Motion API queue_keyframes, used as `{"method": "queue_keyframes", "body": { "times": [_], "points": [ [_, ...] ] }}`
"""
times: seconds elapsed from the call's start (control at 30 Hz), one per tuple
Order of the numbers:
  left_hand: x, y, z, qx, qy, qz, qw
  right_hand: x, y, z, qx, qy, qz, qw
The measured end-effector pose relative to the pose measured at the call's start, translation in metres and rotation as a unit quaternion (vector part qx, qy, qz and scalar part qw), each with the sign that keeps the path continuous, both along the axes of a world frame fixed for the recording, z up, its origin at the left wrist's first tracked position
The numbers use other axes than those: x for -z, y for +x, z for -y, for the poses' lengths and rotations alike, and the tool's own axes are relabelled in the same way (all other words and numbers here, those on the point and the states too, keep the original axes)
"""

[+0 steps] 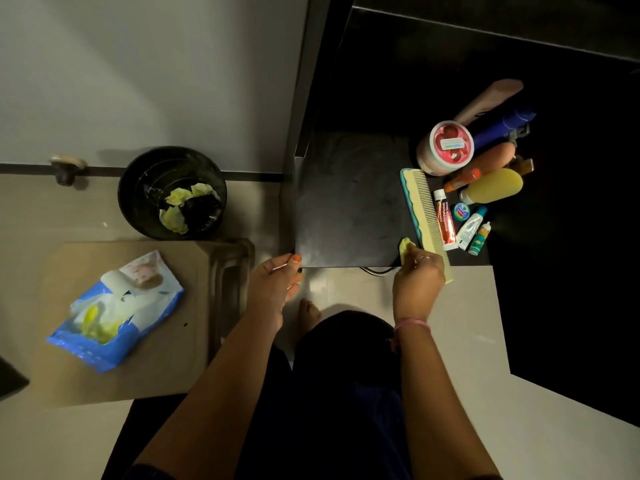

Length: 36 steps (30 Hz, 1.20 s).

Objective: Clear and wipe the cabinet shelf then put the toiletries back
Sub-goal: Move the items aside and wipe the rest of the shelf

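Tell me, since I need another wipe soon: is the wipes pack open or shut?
Open: the blue wipes pack on the stool has its flap peeled back, a wipe showing.

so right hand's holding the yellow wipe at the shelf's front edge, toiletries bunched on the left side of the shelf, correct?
Not quite. The head view shows the toiletries bunched on the right side of the shelf. The right hand does hold the yellow wipe at the front edge.

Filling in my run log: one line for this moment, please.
right hand: holds yellow wipe at shelf front | left hand: on shelf corner | toiletries: shelf right

Dim, wide-angle warp (edges), shadowed right
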State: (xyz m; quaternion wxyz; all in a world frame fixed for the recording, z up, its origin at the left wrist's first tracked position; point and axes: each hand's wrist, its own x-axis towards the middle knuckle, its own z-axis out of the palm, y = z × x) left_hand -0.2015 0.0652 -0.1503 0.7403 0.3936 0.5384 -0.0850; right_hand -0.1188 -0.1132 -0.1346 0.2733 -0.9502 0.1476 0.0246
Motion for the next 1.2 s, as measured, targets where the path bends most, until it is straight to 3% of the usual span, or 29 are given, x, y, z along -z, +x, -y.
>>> {"method": "queue_keyframes", "body": {
  "times": [0.17, 0.27, 0.37, 0.43, 0.57, 0.63, 0.73, 0.87, 1.2],
  "points": [
    [-0.003, 0.0, -0.001, 0.0, -0.023, 0.006, 1.0, 0.009, 0.029, -0.031, 0.02, -0.079, 0.013, 0.997],
    [0.0, 0.0, -0.001, 0.004, -0.014, 0.004, 1.0, 0.007, 0.053, -0.063, -0.055, 0.006, -0.01, 0.998],
    [0.001, 0.0, -0.001, 0.009, -0.008, 0.004, 1.0, 0.007, 0.066, -0.105, -0.095, 0.027, 0.015, 0.995],
    [0.0, 0.002, 0.0, 0.004, -0.013, -0.001, 1.0, 0.004, 0.05, -0.134, -0.194, 0.033, 0.024, 0.98],
    [-0.002, 0.004, -0.001, -0.009, -0.022, 0.0, 1.0, 0.007, -0.015, -0.149, -0.422, 0.014, 0.001, 0.907],
    [-0.005, 0.003, -0.003, 0.002, -0.022, -0.002, 1.0, 0.0, -0.023, -0.132, -0.384, 0.064, 0.001, 0.921],
    [-0.004, 0.002, -0.005, 0.01, -0.031, -0.003, 0.999, -0.012, 0.009, -0.094, -0.175, 0.065, 0.116, 0.975],
    [-0.007, 0.001, -0.004, 0.003, -0.045, -0.003, 0.999, -0.015, 0.049, -0.051, -0.002, 0.026, 0.047, 0.999],
    [-0.009, 0.004, -0.007, -0.001, -0.058, -0.012, 0.998, -0.007, 0.114, -0.083, -0.045, -0.04, 0.001, 0.998]
  ]
}}
